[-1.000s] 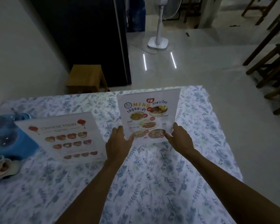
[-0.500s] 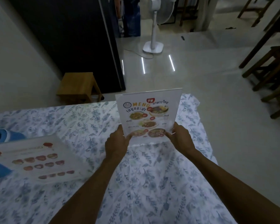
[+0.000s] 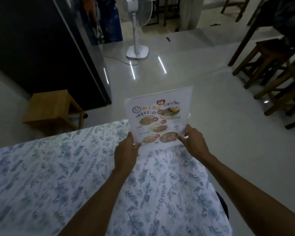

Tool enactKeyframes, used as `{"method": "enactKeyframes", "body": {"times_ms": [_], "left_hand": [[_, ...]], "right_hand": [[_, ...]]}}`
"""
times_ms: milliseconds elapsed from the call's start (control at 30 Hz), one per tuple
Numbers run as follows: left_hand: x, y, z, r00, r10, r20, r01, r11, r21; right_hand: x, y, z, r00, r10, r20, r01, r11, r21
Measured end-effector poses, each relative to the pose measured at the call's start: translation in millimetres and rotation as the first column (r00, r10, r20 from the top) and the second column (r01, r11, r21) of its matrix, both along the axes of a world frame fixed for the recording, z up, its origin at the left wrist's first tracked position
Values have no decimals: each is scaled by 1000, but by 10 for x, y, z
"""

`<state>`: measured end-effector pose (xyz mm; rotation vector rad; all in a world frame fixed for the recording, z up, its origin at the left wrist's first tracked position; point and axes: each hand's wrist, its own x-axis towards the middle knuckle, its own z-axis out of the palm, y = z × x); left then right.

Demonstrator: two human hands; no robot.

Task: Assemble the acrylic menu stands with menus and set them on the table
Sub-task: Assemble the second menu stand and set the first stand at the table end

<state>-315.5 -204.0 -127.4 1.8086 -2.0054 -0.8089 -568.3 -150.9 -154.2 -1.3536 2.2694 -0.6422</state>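
L hand (image 3: pixel 126 150): grip pinching menu stand (image 3: pixel 158 116) at its lower-left corner
R hand (image 3: pixel 194 142): grip pinching lower-right corner
Stand: upright, at table (image 3: pixel 58 176) far-right corner

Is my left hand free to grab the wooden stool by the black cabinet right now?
Probably not: the left hand grips the menu stand, and the wooden stool sits on the floor beyond the table edge.
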Motion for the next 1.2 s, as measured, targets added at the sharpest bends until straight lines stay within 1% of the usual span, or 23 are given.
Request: {"method": "enactKeyframes", "body": {"times_ms": [133, 267, 367, 600, 800, 1000, 1200], "left_hand": [[-196, -441, -30, 1000, -16, -27, 14, 998, -58], [-325, -805, -64, 1000, 0, 7, 1, 995, -95], [-366, -935, -107, 1000, 12, 3, -11, 995, -104], [-387, -913, -144, 999, 39, -11, -40, 994, -102], [-376, -917, -110, 999, 30, 43, -28, 998, -49], [-379, -920, -76, 996, 10, 87, -10, 1000, -2], [-340, -876, -24, 992, -12, 125, 11, 1000, 6]], "right_hand": [[-210, -466, 14, 1000, 26, 10, -26, 999, -21], [-343, -849, 20, 999, 42, -10, -43, 998, -38], [-407, -989, 2, 998, 62, -25, -63, 998, -31], [-457, -989, -50, 997, 73, 19, -71, 995, -73], [-461, -949, -42, 997, 63, 53, -62, 998, -19], [-514, -848, -71, 993, -13, 117, 7, 999, 53], [-509, -782, 49, 995, -33, 92, 28, 998, 54]]}}
